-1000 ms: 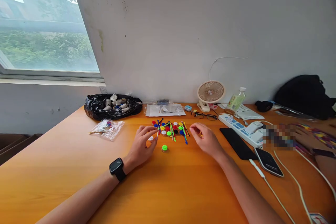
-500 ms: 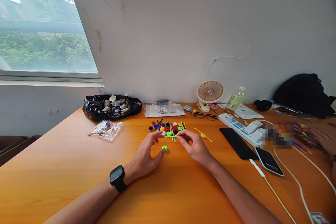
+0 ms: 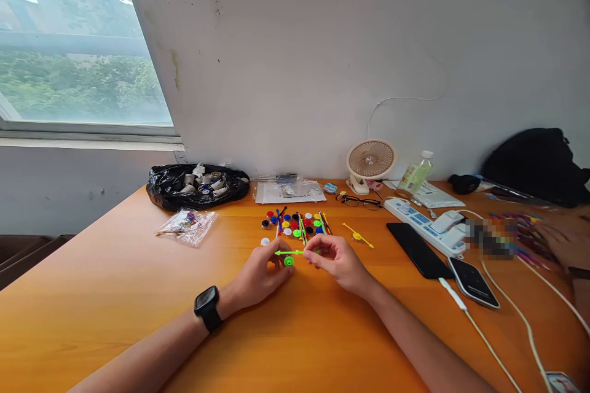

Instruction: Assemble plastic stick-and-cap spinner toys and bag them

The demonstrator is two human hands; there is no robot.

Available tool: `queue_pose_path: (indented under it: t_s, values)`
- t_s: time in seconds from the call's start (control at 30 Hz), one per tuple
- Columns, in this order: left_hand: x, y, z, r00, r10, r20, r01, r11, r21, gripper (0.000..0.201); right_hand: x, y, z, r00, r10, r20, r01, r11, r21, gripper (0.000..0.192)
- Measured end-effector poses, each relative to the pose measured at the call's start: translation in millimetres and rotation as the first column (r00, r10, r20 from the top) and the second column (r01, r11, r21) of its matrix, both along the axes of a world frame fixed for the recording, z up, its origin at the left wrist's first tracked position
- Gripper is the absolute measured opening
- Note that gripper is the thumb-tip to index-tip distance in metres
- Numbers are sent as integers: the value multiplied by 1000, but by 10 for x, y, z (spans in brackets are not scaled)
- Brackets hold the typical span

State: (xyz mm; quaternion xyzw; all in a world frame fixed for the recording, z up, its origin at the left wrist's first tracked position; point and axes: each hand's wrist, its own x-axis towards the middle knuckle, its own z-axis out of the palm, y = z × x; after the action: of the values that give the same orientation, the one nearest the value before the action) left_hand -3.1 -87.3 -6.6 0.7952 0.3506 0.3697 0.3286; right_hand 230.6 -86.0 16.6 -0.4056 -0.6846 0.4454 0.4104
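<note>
My right hand (image 3: 338, 261) pinches one end of a thin green plastic arrow (image 3: 288, 252), which points left and lies nearly level. Below the arrow, a round green base (image 3: 289, 262) with a raised centre is held in the fingers of my left hand (image 3: 259, 273). Arrow and base are close together; I cannot tell if they touch. Just beyond my hands lies a group of small round bases (image 3: 297, 233) and thin arrows (image 3: 302, 227) in several colours. A yellow arrow on a yellow base (image 3: 357, 236) sits to the right of them.
At the back are a black plastic bag (image 3: 196, 196), a small fan (image 3: 371, 159), glasses (image 3: 359, 201) and a bottle (image 3: 415, 175). On the right lie a power strip (image 3: 424, 227), a black phone (image 3: 417, 250) and cables. Another person's hand (image 3: 557, 239) is at the far right.
My right hand has brought the green arrow nearer, over the green base. My left fingers have closed around the base. A white base now shows left of the group.
</note>
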Motion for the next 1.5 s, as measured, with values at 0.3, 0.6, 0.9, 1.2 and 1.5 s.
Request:
queue_pose_path:
  t_s: [0.3, 0.6, 0.9, 1.2, 1.5]
  values:
    - [15, -12, -24, 981, 2, 196, 11, 998, -65, 26, -134, -109, 48, 992, 19, 126, -26, 998, 51, 29]
    - [12, -30, -2, 994, 13, 111, -25, 994, 108, 22, -111, -115, -38, 973, -9, 230, -24, 989, 143, 26]
    - [-2, -24, -8, 997, 59, 41, -66, 976, 207, 21, -67, -145, 27, 951, -2, 308, -89, 956, 281, 21]
    - [-1, -14, 10, 1000, -16, 11, 13, 969, 248, 19, -47, -137, 20, 923, -51, 381, -103, 922, 373, 16]
    - [-8, 2, -4, 996, 30, -80, -4, 952, 305, 20, -66, -156, 61, 919, -50, 391, -122, 907, 404, 15]
